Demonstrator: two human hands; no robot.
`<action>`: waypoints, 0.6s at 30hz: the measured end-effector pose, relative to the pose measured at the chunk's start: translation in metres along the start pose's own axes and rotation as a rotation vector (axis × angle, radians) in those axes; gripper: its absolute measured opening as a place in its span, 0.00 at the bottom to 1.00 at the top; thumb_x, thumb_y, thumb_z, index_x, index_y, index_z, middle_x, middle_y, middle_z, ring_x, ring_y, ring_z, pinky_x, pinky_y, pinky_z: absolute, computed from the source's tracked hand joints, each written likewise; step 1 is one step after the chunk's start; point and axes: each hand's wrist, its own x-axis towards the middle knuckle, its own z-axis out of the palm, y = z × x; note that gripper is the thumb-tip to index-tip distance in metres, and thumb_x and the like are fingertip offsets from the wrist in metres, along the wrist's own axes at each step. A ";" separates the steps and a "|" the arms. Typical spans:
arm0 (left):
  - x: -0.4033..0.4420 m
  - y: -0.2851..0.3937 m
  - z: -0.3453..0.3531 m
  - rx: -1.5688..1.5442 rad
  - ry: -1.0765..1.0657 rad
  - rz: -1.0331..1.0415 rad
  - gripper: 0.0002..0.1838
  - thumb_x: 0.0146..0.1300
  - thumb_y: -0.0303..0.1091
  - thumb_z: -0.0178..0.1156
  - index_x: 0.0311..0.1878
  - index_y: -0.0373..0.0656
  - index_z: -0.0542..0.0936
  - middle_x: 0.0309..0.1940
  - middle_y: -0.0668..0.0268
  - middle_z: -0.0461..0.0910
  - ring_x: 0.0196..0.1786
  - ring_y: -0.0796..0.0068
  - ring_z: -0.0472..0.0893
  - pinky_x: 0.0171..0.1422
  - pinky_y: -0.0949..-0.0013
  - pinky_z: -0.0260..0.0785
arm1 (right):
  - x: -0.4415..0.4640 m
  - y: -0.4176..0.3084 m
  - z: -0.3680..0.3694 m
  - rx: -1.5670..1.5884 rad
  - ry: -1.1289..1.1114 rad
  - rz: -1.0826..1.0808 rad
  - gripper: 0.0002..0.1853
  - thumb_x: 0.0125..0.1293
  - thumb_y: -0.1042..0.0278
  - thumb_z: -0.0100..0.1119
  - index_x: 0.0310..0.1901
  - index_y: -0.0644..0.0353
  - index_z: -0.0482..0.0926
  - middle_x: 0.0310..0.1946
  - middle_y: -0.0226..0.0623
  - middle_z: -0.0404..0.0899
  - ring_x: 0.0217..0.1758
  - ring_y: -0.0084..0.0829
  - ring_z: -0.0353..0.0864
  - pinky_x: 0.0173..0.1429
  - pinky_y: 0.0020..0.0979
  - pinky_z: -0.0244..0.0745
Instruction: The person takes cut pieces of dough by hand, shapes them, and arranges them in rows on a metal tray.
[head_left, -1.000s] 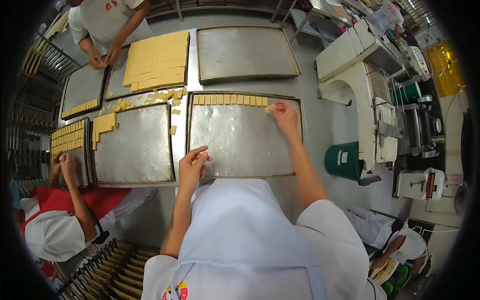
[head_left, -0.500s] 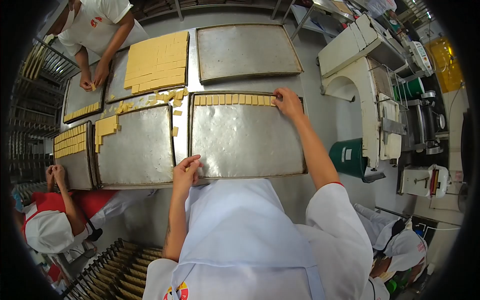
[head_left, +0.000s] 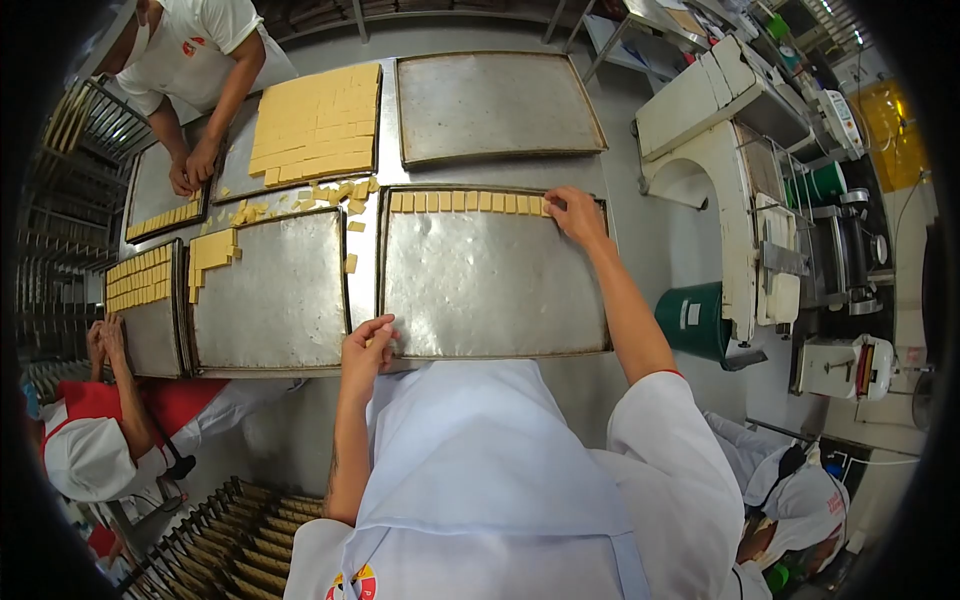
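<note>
In front of me lies a metal baking tray (head_left: 490,285). Along its far edge runs a row of small yellow rectangular dough pieces (head_left: 458,202), set side by side. My right hand (head_left: 576,213) is at the right end of that row, with thumb and fingertips pinched on the last dough piece (head_left: 547,207). Over the tray's near left corner is my left hand (head_left: 368,344), its fingers curled in. What lies inside that hand is hidden.
Left of my tray stands another tray (head_left: 270,290) with some cut dough. Beyond it a sheet of cut dough (head_left: 315,120) covers a tray, with scraps (head_left: 340,192) before it. A bare tray (head_left: 500,105) lies behind mine. Two co-workers' hands (head_left: 192,170) (head_left: 106,340) work at left-hand trays.
My right hand stays at the row's end, its fingers slightly lower over the last piece. My left hand has shifted slightly left and down. The far co-worker's hands have moved down towards their row.
</note>
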 end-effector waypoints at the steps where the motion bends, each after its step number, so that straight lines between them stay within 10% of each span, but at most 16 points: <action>1: 0.000 0.000 0.001 -0.018 -0.002 -0.002 0.15 0.72 0.35 0.61 0.57 0.38 0.82 0.37 0.67 0.83 0.26 0.86 0.71 0.27 0.78 0.64 | 0.000 0.000 0.000 0.003 0.006 -0.007 0.12 0.64 0.63 0.66 0.47 0.58 0.85 0.47 0.39 0.84 0.52 0.44 0.82 0.56 0.41 0.76; 18: -0.004 0.020 0.025 -0.165 -0.321 -0.089 0.29 0.64 0.18 0.51 0.70 0.36 0.69 0.50 0.63 0.75 0.52 0.70 0.81 0.59 0.65 0.79 | -0.014 -0.003 -0.003 -0.068 -0.023 -0.043 0.20 0.62 0.67 0.68 0.56 0.56 0.82 0.54 0.37 0.82 0.57 0.43 0.80 0.61 0.40 0.75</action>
